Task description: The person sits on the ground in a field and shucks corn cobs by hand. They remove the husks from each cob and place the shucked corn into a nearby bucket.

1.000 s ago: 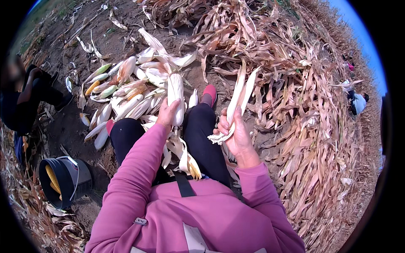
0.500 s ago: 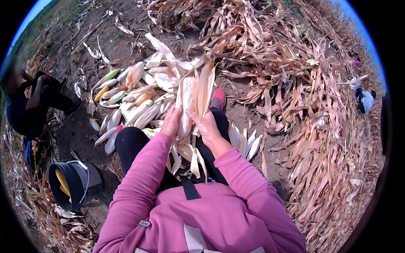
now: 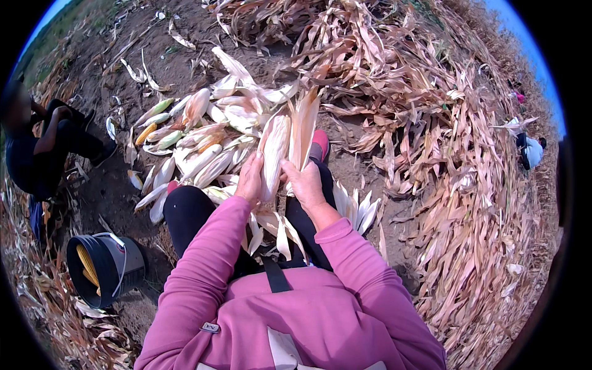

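Note:
An ear of corn in a pale husk (image 3: 275, 151) stands tilted between my hands, above the gap between my knees. My left hand (image 3: 250, 179) is wrapped round its lower left side. A long tan husk leaf (image 3: 303, 132) is parted from the ear on the right, and my right hand (image 3: 304, 184) grips that leaf near its base. The tips of my right fingers are partly hidden behind the leaf and ear. Just beyond lies a heap of corn ears (image 3: 206, 139), most in pale husks, a few showing yellow kernels.
At the left a dark bucket (image 3: 126, 265) lies tilted with yellow husked cobs (image 3: 87, 264) inside. Loose husks (image 3: 277, 228) lie between my legs. A seated person (image 3: 43, 142) is at the far left. Dry stalks (image 3: 468, 203) cover the right side. Another figure (image 3: 531, 150) shows far right.
The husk leaf has been drawn further right, away from the ear, so a gap now shows between them. My right hand has shifted slightly right; my left still holds the ear.

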Demonstrator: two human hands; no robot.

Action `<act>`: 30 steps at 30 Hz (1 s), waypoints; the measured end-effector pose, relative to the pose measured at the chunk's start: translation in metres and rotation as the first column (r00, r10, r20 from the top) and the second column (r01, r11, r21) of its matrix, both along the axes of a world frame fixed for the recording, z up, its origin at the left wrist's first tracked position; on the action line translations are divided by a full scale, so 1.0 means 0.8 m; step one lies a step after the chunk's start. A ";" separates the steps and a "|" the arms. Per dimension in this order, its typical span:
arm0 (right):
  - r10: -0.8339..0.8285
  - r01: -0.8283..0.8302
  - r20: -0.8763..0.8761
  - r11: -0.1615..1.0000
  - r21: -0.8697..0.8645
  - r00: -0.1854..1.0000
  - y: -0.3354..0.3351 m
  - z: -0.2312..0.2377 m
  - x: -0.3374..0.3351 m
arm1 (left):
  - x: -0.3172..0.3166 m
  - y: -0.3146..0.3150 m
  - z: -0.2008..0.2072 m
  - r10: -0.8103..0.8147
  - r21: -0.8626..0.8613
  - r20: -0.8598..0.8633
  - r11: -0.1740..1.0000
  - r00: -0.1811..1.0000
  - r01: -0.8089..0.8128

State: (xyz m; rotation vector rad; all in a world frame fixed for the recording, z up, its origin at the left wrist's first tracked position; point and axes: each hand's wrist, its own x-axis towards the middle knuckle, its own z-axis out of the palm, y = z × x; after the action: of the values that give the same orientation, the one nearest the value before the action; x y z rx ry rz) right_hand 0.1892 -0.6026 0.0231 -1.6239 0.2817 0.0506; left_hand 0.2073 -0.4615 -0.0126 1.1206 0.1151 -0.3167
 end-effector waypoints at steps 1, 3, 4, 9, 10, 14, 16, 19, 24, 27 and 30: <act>-0.002 0.002 -0.007 1.000 -0.030 1.000 0.000 -0.003 0.002 | 0.000 0.001 0.003 -0.014 0.001 0.001 1.000 1.000 0.014; -0.004 0.002 -0.017 0.997 -0.078 1.000 -0.003 -0.002 0.001 | -0.001 0.002 0.003 -0.012 -0.010 -0.005 1.000 1.000 0.012; 0.001 -0.003 -0.023 0.995 -0.098 1.000 -0.002 0.008 0.000 | -0.002 0.002 0.006 -0.008 -0.016 -0.010 1.000 1.000 0.008; 0.001 -0.012 -0.060 0.982 -0.191 0.998 -0.013 0.004 0.003 | -0.007 -0.005 0.037 0.029 -0.058 -0.063 0.998 0.998 -0.033; 0.001 -0.013 -0.061 0.982 -0.187 0.998 -0.014 -0.001 0.005 | -0.009 -0.005 0.044 0.036 -0.045 -0.079 0.998 0.996 -0.040; -0.029 0.035 -0.030 0.981 0.190 0.999 -0.014 0.008 0.000 | -0.010 -0.003 0.061 0.004 -0.093 -0.130 0.996 0.991 -0.017; 0.017 0.001 -0.050 0.943 0.333 0.999 -0.018 0.010 0.000 | -0.006 0.000 0.053 -0.022 -0.141 -0.168 0.990 0.986 -0.002; 0.177 -0.093 -0.116 0.852 0.516 0.977 -0.025 0.014 -0.004 | -0.008 0.002 0.062 -0.162 -0.371 -0.283 0.927 0.945 0.048; 0.440 -0.281 -0.068 0.676 0.681 0.895 -0.037 0.010 -0.008 | -0.003 0.014 0.044 -0.437 -0.401 -0.297 0.864 0.849 0.305; 0.505 -0.313 -0.044 0.598 0.738 0.862 -0.044 0.009 -0.011 | -0.005 0.015 0.044 -0.511 -0.400 -0.350 0.840 0.785 0.368; 0.460 -0.269 -0.048 0.597 0.756 0.887 -0.045 0.004 -0.014 | -0.009 0.011 0.041 -0.502 -0.393 -0.394 0.849 0.770 0.353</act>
State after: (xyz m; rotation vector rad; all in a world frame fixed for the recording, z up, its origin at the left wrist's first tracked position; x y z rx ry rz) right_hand 0.1777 -0.6386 0.0263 -0.8209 0.0725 0.6193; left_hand 0.1999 -0.4524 0.0199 0.7310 0.2438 -1.0073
